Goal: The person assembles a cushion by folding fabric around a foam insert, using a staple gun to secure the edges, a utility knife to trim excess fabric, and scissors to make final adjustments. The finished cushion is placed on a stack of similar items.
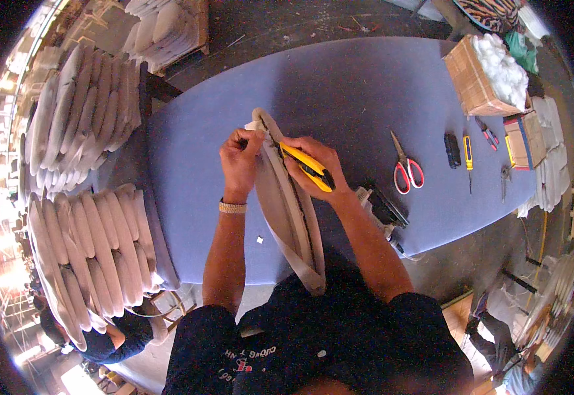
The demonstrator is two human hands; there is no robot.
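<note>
A beige upholstered cushion (291,204) stands on its edge, its far end on the blue table and its near end against my shirt. In my right hand (316,161) is a yellow utility knife (307,166), its front end at the cushion's seam near the far end. My left hand (241,161) is closed at the same end, fingers pinched on the cushion's fabric edge. A small pale piece of material (251,125) sticks out beside those fingers. The knife's blade tip cannot be made out.
The blue table (359,79) carries red-handled scissors (407,168), a yellow screwdriver (469,158), red pliers (488,133), a staple gun (382,207) and a carton of white stuffing (474,82). Beige cushions are stacked (93,250) at the left. Other people (112,336) are at lower left and right.
</note>
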